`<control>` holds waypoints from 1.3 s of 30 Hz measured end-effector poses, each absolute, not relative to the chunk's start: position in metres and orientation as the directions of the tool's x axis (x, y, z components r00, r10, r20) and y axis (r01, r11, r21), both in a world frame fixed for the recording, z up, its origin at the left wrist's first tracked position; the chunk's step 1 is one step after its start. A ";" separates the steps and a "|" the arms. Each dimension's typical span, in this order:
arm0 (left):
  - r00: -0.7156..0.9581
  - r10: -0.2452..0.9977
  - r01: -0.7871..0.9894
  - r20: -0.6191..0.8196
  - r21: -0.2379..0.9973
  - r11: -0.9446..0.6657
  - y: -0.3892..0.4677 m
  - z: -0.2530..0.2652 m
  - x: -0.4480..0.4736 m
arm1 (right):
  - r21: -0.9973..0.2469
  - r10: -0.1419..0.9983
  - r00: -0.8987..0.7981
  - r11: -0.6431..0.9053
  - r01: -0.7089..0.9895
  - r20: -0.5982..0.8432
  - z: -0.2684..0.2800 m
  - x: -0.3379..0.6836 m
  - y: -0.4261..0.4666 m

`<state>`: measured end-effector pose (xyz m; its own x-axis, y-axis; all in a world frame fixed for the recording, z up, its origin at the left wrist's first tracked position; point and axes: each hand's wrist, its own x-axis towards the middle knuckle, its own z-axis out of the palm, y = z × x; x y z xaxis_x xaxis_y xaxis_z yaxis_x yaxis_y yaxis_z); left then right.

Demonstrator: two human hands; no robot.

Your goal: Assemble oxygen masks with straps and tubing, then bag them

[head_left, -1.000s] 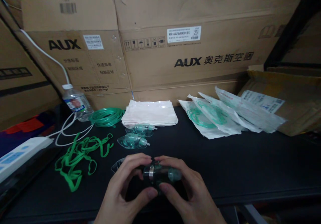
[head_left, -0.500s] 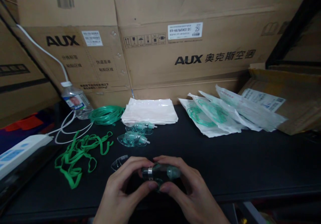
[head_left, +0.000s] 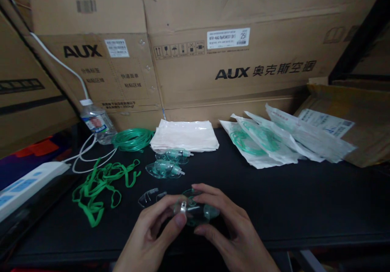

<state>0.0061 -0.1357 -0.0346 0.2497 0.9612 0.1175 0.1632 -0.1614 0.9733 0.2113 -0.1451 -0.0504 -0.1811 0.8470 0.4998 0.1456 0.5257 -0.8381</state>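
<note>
Low over the black table's front part, a clear green oxygen mask (head_left: pixel 196 214) lies between my two hands. My left hand (head_left: pixel 157 225) pinches its left end beside a shiny metal nose clip (head_left: pixel 183 208). Around the right end curl the fingers of my right hand (head_left: pixel 225 219), the thumb below and the fingertips on the upper edge. Beyond my left hand lie small clear plastic pieces (head_left: pixel 149 197). Two more green masks (head_left: pixel 166 169) with pale connectors rest farther back. A tangle of green elastic straps (head_left: pixel 99 186) lies to the left.
Behind the masks are a stack of white bags (head_left: pixel 184 136) and coiled green tubing (head_left: pixel 133 139). Several packaged tubing sets (head_left: pixel 258 142) lean at right by a cardboard box (head_left: pixel 362 130). At left stand a plastic bottle (head_left: pixel 96 121) and a white power strip (head_left: pixel 33 182).
The mask has turned, so its metal clip and green rim show more. My right fingers have lifted and spread along its upper edge. The view has shifted slightly left.
</note>
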 end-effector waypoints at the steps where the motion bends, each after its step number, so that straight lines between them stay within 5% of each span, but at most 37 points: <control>1: 0.251 0.961 0.168 0.114 0.973 -0.159 -0.136 -0.035 0.007 | -0.833 0.844 -0.182 0.532 0.153 0.505 -0.052 0.212 -0.145; 9: 0.185 0.943 0.333 0.277 0.885 -0.325 -0.136 -0.037 -0.002 | -0.806 0.837 -0.164 0.547 0.225 0.522 -0.069 0.220 -0.138; 15: -0.034 0.841 0.788 0.539 0.532 -0.309 -0.118 -0.013 -0.060 | -0.856 0.879 -0.066 0.475 0.203 0.472 -0.066 0.243 -0.135; 21: 0.014 0.895 0.949 0.447 0.277 -0.153 -0.086 -0.024 -0.096 | -0.885 0.901 -0.046 0.433 0.169 0.432 -0.061 0.245 -0.135; 26: -0.055 0.837 0.916 0.544 0.360 -0.174 -0.075 0.003 -0.102 | -0.892 0.907 -0.070 0.422 0.164 0.416 -0.058 0.243 -0.137; 29: -0.348 0.691 0.792 0.633 0.593 -0.144 -0.066 0.046 -0.098 | -0.902 0.915 -0.065 0.404 0.151 0.399 -0.056 0.242 -0.139; 31: -0.468 0.616 0.631 0.634 0.728 -0.268 -0.059 0.073 -0.090 | -0.909 0.921 -0.040 0.390 0.146 0.389 -0.056 0.241 -0.140; 39: -0.377 0.362 0.429 0.853 0.507 -0.748 -0.042 0.124 -0.033 | -0.909 0.894 0.166 0.413 0.056 0.416 -0.058 0.244 -0.140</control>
